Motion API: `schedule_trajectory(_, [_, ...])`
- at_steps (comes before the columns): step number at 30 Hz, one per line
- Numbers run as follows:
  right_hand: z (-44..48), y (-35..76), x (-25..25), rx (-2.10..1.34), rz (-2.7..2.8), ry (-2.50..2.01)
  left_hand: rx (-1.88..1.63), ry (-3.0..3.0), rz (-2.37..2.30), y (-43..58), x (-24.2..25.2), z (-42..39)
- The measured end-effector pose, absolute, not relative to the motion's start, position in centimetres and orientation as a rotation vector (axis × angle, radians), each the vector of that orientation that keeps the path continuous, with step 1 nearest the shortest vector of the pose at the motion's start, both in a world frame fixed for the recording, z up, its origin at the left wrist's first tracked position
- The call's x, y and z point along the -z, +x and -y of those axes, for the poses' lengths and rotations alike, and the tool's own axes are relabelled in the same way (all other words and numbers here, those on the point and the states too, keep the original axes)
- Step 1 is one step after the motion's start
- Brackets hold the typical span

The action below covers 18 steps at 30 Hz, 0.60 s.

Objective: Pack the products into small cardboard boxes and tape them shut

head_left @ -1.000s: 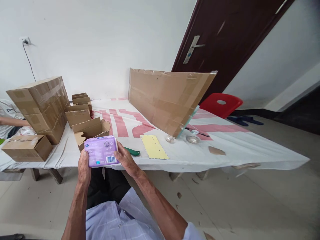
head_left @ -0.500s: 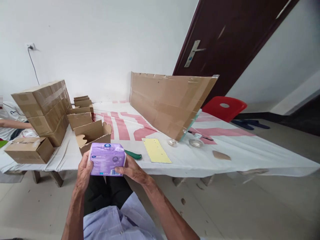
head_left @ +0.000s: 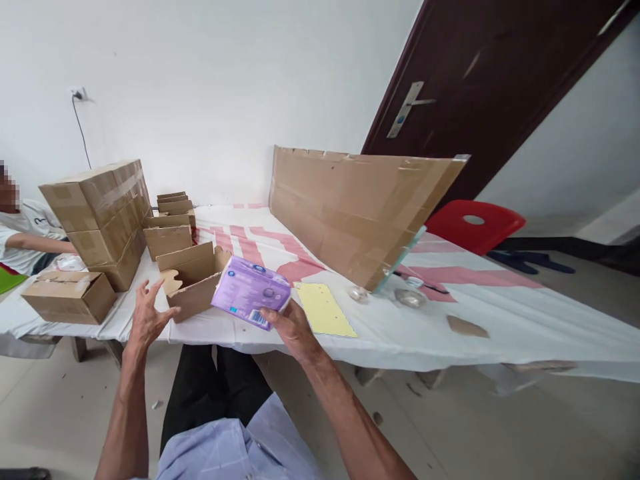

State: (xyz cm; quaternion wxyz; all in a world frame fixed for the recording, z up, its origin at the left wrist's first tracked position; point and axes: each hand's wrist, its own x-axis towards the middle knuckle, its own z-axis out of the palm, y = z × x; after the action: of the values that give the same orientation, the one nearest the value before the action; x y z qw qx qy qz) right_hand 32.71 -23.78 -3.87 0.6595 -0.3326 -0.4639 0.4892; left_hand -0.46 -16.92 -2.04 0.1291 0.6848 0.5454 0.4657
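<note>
A purple plastic-wrapped tissue pack [head_left: 250, 291], printed with a barcode, is gripped at its right end by my right hand [head_left: 295, 327]. It is tilted and held above the table's front edge, partly in front of an open cardboard box [head_left: 194, 293]. My left hand [head_left: 149, 310] is off the pack, its thumb and fingers spread, just left of the box near a raised flap [head_left: 171, 283]. A yellow sheet [head_left: 326, 310] lies on the table to the right of the pack.
Closed cartons [head_left: 100, 220] are stacked at left, with a single closed box [head_left: 70, 297] before them. More open boxes [head_left: 170, 237] stand behind. A large cardboard panel [head_left: 355, 207] leans mid-table; tape rolls [head_left: 410, 297] lie near it. A person [head_left: 30, 230] sits far left.
My left hand has let go of the tissue pack and moved left, opening beside the box. My right hand has carried the pack up and to the right, tilting it. The view has shifted slightly.
</note>
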Motion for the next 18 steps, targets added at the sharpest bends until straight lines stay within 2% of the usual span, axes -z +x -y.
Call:
schedule_trajectory(3, [23.1,33.2,4.0,-1.073,1.011,-0.782,-1.194,2.035,-1.541,-0.7,3.2,13.9])
schedule_trajectory(7, [22.5,34.0,3.9,-1.035,1.006,-0.813,-1.165,2.058,-1.455,-0.2,4.0,12.4])
schedule_trajectory(13, [20.5,35.5,2.4,-0.94,0.95,-0.871,-1.03,2.062,-1.311,-0.9,4.0,15.5])
schedule_trajectory(16, [19.2,35.8,1.4,-0.921,0.997,-0.86,-0.966,2.03,-1.295,-1.9,2.5,17.5])
schedule_trajectory(18, [18.5,35.4,0.6,-0.942,1.058,-0.832,-1.059,1.962,-1.313,-2.3,0.8,18.1])
